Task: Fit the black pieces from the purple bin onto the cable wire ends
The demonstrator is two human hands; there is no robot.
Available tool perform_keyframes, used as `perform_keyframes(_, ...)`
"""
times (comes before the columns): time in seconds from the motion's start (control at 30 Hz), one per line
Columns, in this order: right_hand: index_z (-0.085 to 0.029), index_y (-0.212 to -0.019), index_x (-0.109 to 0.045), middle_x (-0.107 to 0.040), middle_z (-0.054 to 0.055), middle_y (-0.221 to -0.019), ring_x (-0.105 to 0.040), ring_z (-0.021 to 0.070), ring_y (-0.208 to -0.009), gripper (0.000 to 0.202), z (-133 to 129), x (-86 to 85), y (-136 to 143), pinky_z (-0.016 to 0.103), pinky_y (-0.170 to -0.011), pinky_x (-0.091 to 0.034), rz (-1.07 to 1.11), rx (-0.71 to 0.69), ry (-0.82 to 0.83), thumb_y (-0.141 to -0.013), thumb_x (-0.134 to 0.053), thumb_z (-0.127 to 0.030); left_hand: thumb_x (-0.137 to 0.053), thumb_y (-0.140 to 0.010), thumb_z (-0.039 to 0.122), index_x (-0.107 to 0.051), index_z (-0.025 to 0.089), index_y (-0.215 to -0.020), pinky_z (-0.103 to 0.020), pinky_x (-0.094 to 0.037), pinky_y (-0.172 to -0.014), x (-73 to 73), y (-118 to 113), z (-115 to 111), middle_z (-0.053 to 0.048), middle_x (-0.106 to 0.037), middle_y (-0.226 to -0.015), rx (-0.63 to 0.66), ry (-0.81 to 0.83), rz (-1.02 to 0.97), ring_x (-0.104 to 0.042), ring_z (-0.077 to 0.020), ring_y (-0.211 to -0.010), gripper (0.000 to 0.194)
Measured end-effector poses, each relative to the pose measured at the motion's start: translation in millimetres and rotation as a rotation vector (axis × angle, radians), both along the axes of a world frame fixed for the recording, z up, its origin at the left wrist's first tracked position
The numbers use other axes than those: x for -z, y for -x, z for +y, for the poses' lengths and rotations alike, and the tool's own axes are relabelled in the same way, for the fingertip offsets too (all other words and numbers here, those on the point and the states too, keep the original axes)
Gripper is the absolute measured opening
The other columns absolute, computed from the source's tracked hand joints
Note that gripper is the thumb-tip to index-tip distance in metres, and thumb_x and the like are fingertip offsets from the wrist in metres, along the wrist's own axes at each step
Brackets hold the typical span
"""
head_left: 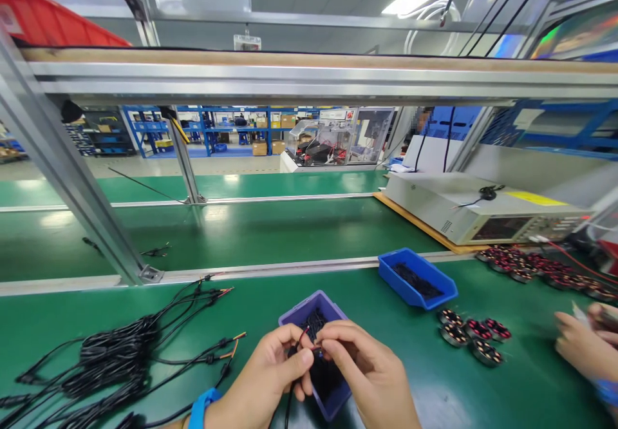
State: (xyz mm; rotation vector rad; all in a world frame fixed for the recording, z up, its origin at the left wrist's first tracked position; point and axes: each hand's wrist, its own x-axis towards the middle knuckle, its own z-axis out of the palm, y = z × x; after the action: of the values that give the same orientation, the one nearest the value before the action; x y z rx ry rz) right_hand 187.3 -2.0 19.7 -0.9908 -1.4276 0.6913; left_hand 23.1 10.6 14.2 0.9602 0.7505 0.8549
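Over a purple bin [334, 409] of small black parts, my two hands meet near the lower middle. My left hand [277, 371] pinches a black cable [288, 403] whose end shows a thin red wire; a blue band circles the wrist. Fingertips of my right hand [362, 364] are pressed together at the wire ends, on something too small to make out. To the left lies a pile of black cables [116, 352] with bare orange and red wire ends.
A blue bin [418, 299] with black parts stands right of centre, beside several round motors [477, 329]. Another person's hands [586, 345] are at the right edge. Behind are more motors [555, 271], a grey instrument [483, 207] and a metal frame post [82, 178].
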Motion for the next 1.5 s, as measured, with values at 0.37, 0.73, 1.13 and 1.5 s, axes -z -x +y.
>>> perform_keyframes(0.37,-0.026,-0.082,-0.074,-0.074,0.000,-0.077,-0.070,0.0148,-0.067,0.013,1,1.7,-1,0.019,-0.063,-0.056,-0.139,0.061,-0.179,-0.091,-0.065,-0.028,-0.081,-0.067,0.053,-0.057,0.017,-0.079,-0.020,-0.035,-0.048,-8.2,-5,1,0.005,-0.053,-0.053,-0.026,0.019,0.011,-0.047,-0.0092,-0.047,0.045)
perform_keyframes(0.73,-0.022,-0.085,-0.073,-0.072,0.002,-0.080,-0.068,0.0138,-0.066,0.015,2,-8.6,-7,0.019,-0.060,-0.053,-0.273,-0.092,-0.045,-0.084,-0.061,-0.012,-0.074,-0.076,0.032,-0.061,0.015,-0.077,-0.020,-0.036,-0.053,-10.9,-1,0,0.002,-0.053,-0.065,-0.096,-0.001,0.002,-0.047,-0.0095,-0.059,0.021)
perform_keyframes(1.13,-0.021,-0.102,-0.068,-0.073,0.003,-0.088,-0.068,0.0169,-0.077,0.017,10,-10.1,-22,0.025,-0.071,-0.052,-0.437,-0.186,0.032,-0.093,-0.053,-0.019,-0.082,-0.073,0.036,-0.060,0.016,-0.091,-0.022,-0.043,-0.059,-1.1,1,2,-0.001,-0.059,-0.080,-0.053,0.000,-0.049,-0.059,-0.0119,-0.068,0.034)
perform_keyframes(1.5,-0.021,-0.054,-0.056,-0.062,0.001,-0.060,-0.053,0.0188,-0.065,0.033,19,37.1,3,0.033,-0.060,-0.033,-1.134,0.040,-0.209,-0.078,-0.073,-0.006,-0.079,-0.070,0.054,-0.058,0.016,-0.080,-0.017,-0.033,-0.042,-7.5,-7,0,0.003,-0.051,-0.065,-0.082,0.068,-0.062,-0.053,-0.0101,-0.056,0.044)
